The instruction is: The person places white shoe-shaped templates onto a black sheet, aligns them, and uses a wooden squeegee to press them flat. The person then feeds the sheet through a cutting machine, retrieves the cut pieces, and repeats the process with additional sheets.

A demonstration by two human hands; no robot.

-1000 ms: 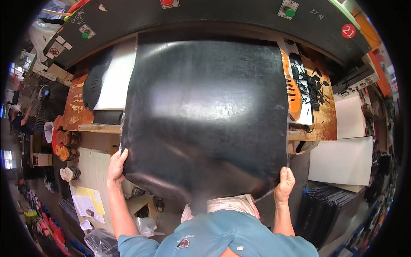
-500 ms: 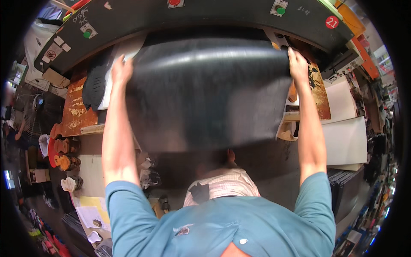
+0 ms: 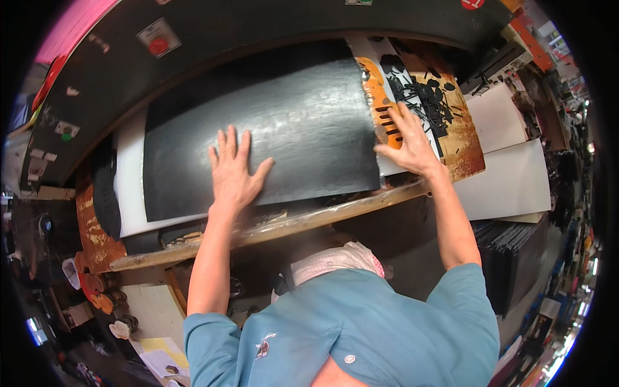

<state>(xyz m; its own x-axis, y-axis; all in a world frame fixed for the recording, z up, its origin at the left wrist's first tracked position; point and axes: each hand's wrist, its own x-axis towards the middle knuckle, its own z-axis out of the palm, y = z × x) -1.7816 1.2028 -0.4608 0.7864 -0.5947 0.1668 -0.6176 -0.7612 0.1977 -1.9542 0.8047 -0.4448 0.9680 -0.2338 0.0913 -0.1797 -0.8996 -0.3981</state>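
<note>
From where I sit, the dark machine housing [image 3: 258, 55] is the biggest thing, arching beyond both hands. Nearer, I see the rust-mottled table [image 3: 469, 151] showing to the right of the right hand [image 3: 412, 147] and again well to the left of the left hand [image 3: 235, 180]. The black sheet [image 3: 309, 109] lies spread under the left hand and ahead of it, its right edge just beside the right thumb (a soft glare runs over its surface). A white board [image 3: 131, 168] peeks from beneath it, left of the left hand. Off to the right of the right hand I make out a pale panel [image 3: 503, 184] and, below that, a stack of dark sheets [image 3: 509, 258].

I have the left hand palm down on the black sheet, fingers fanned apart. The right hand has its thumb away from its fingers, which overlap the orange slotted piece [image 3: 370, 74]; I can't tell whether they press on it. Smaller still, black offcuts [image 3: 438, 103] lie scattered just beyond and right of those fingers.
</note>
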